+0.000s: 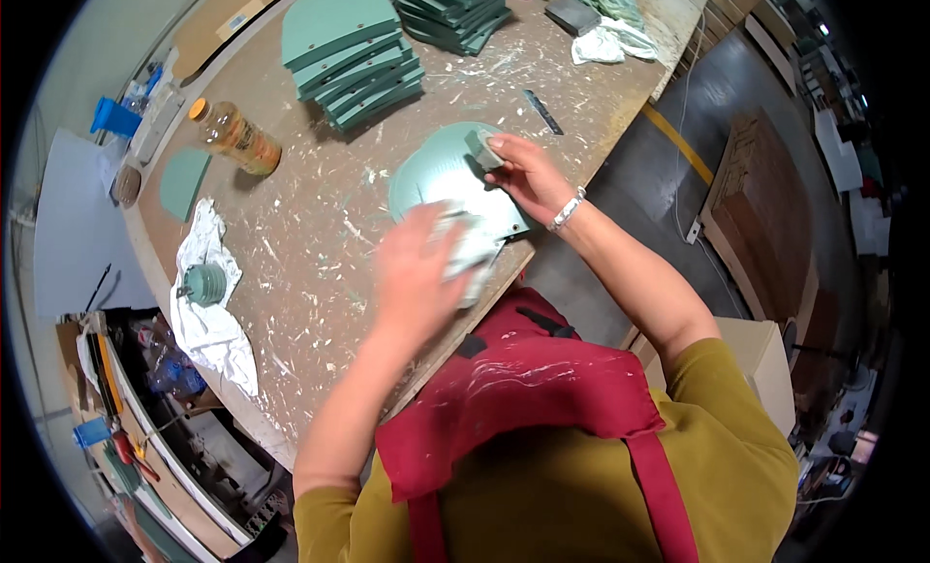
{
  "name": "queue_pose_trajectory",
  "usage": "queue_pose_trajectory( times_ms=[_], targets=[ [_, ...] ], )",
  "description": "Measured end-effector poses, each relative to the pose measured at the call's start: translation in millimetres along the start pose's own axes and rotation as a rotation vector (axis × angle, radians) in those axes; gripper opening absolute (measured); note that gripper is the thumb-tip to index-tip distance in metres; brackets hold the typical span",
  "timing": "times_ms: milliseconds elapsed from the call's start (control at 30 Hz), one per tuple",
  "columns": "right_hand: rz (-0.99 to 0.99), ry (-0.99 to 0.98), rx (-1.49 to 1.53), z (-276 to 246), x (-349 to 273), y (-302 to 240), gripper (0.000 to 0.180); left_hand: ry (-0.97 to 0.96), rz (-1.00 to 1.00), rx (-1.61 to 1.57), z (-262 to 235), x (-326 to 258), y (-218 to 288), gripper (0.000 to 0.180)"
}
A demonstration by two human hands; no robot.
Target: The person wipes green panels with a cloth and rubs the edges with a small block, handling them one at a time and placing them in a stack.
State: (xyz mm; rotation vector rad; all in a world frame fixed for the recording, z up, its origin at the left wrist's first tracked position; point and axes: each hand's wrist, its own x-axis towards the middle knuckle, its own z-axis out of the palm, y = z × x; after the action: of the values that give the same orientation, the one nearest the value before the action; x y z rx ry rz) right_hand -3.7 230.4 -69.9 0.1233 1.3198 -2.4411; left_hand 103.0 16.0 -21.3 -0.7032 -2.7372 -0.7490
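Observation:
A rounded, glossy green panel [426, 171] lies near the table's front edge, with small holes along its straight side. My left hand [418, 267], smeared by motion, presses a white cloth [473, 245] onto the panel's near part. Above the panel's right side, my right hand [531, 178] is closed, pinching a small grey-green block [483, 149] between thumb and fingers. Whether the block touches the panel I cannot tell.
Two stacks of green panels, a nearer one [341, 30] and a farther one [450, 11], stand at the back. A capped bottle [237, 137] is at left, above a white rag [199, 321] bearing a ribbed green piece [205, 284]. A dark flat strip [542, 111] lies right.

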Motion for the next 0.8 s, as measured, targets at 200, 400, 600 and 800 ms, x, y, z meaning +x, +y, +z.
queue_pose_trajectory(
  times_ms=[200,400,600,800],
  targets=[
    [-0.028,0.055,-0.154,7.7,-7.3,-1.9,0.032,-0.152,0.156,0.057,53.4,-29.4,-17.7,0.054],
    [-0.016,0.02,-0.127,7.0,-5.5,2.2,0.03,0.105,-0.185,-0.061,5.8,-15.0,-48.6,0.048],
    [-0.016,0.022,-0.16,12.1,-4.8,-4.2,0.031,-0.08,-0.153,-0.034,34.5,-10.1,-84.8,0.047],
    [0.024,-0.028,-0.175,8.7,-4.4,-2.5,0.031,-0.198,0.105,-0.042,26.2,5.4,-41.7,0.062]
  ],
)
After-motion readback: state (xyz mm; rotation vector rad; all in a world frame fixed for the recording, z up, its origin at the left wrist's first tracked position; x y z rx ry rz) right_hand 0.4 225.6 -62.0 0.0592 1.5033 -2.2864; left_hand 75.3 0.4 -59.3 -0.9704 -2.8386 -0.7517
